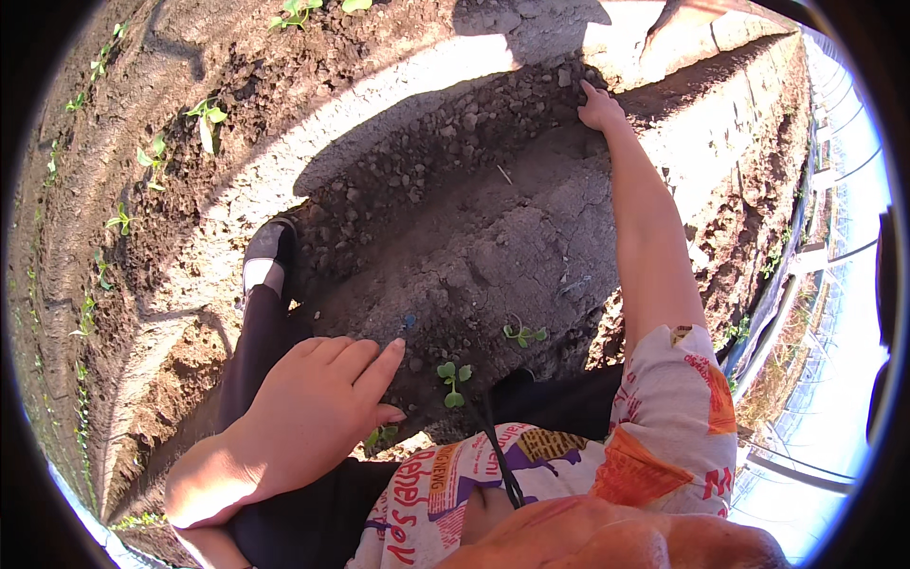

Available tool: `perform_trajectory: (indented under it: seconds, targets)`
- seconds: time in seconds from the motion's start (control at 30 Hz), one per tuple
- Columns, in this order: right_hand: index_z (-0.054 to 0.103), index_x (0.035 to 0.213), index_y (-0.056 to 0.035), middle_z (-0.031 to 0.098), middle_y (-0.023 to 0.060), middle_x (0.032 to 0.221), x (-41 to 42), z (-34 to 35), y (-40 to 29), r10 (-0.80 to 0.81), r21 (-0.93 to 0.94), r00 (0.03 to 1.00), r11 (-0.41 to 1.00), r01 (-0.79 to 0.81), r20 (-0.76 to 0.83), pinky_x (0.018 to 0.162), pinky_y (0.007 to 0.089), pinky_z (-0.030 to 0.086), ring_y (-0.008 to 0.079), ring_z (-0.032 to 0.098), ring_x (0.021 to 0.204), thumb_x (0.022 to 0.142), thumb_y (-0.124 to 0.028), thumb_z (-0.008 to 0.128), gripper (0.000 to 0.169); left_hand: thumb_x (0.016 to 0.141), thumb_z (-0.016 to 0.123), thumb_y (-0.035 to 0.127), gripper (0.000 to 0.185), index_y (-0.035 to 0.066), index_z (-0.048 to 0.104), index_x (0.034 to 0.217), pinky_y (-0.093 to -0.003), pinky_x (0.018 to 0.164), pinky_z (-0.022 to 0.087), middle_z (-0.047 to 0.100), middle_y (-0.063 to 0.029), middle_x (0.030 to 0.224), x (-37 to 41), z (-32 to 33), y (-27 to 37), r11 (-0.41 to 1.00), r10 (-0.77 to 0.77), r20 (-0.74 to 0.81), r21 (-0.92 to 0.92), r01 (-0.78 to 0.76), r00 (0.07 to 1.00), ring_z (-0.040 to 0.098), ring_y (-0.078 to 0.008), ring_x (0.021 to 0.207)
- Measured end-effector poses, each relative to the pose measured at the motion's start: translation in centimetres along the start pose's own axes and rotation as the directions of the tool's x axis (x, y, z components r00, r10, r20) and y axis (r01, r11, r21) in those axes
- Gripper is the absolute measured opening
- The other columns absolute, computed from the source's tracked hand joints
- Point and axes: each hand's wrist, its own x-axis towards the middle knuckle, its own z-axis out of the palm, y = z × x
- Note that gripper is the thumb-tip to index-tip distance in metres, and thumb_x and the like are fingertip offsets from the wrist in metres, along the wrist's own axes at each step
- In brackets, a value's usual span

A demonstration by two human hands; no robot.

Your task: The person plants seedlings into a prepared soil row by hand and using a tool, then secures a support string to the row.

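My right arm stretches far forward, and my right hand [601, 109] is at the far end of a furrow of crumbly soil clods [448, 139]. Its index finger points at the dark soil and touches or nearly touches it; I see nothing held. Palm down near my bent left leg, my left hand [328, 380] hovers with thumb and index finger apart, and no object shows in it. Just right of it grows a small green seedling [453, 385], with another seedling [524, 333] farther right. A third seedling [384, 432] is partly hidden beneath the left thumb.
My dark shoe [271, 245] stands at the furrow's left end. Rows of seedlings [153, 160] grow in the soil to the left. A small blue scrap [409, 321] lies on the cracked ground. Pale framework [810, 259] borders the bed at right. A dark cord [501, 455] hangs before my shirt.
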Motion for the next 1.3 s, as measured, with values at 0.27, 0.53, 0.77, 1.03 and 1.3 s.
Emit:
perform_trajectory:
  seconds: [0.27, 0.53, 0.77, 1.03, 1.3]
  targets:
    - [-0.006, 0.166, -0.0165, 0.004, 0.0348, 0.167, -9.3, 1.6, -13.8, -0.236, -0.011, 0.93, 0.968, 0.249, 0.28, 0.119, 0.0688, 0.024, 0.056, 0.014, 0.152, 0.102, -0.029, 0.05, 0.086, 0.09, 0.074, 0.035, 0.055, -0.004, 0.062, 0.128, -0.0396, 0.086, 0.051, 0.067, -0.0121, 0.1, 0.0, 0.3, -3.0, 0.981, -0.049, 0.125, -0.183, 0.071, 0.991, 0.066, -0.0297, 0.097]
    - [0.038, 0.158, -0.0196, 0.03, 0.021, 0.162, -1.3, -2.7, -8.5, -0.038, 0.245, 0.992, 0.967, 0.066, -0.118, 0.114, 0.0482, 0.043, 0.0447, 0.047, 0.14, 0.1, -0.042, 0.051, 0.064, 0.088, 0.078, 0.034, 0.057, 0.001, 0.062, 0.131, -0.0427, 0.095, 0.051, 0.069, -0.0159, 0.11, 0.0, -0.6, -3.5, 0.97, -0.163, 0.168, -0.151, 0.189, 0.972, 0.066, -0.0339, 0.106]
    - [0.025, 0.163, -0.0184, 0.029, 0.0165, 0.166, 1.4, 3.1, -9.9, 0.172, 0.258, 0.985, 0.952, -0.166, 0.001, 0.114, 0.0597, 0.037, 0.0452, 0.046, 0.142, 0.093, -0.069, 0.046, 0.089, 0.087, 0.078, 0.031, 0.059, 0.0, 0.06, 0.133, -0.0431, 0.096, 0.05, 0.068, -0.0163, 0.111, -0.1, -0.1, -3.4, 0.962, -0.181, 0.211, -0.163, 0.217, 0.961, 0.065, -0.0341, 0.108]
    - [0.021, 0.165, -0.0109, 0.033, 0.0246, 0.164, 2.2, 2.4, -8.2, 0.036, 0.312, 0.99, 0.947, -0.077, 0.134, 0.121, 0.0525, 0.032, 0.0413, 0.033, 0.152, 0.079, -0.083, 0.055, 0.117, 0.091, 0.074, 0.036, 0.057, 0.0, 0.059, 0.133, -0.0428, 0.09, 0.05, 0.067, -0.0136, 0.101, -1.2, 0.8, -3.2, 0.961, -0.17, 0.225, -0.177, 0.212, 0.959, 0.065, -0.0335, 0.101]
    - [-0.002, 0.165, -0.0085, 0.004, 0.0195, 0.172, -1.5, 1.0, -8.3, -0.289, 0.342, 0.878, 0.926, 0.156, 0.382, 0.129, 0.0553, 0.013, 0.0336, 0.005, 0.159, 0.054, -0.08, 0.086, 0.159, 0.095, 0.069, 0.039, 0.056, -0.003, 0.059, 0.13, -0.0413, 0.086, 0.05, 0.066, -0.013, 0.095, -2.3, 1.2, -3.2, 0.967, -0.153, 0.255, -0.162, 0.198, 0.955, 0.066, -0.0311, 0.096]
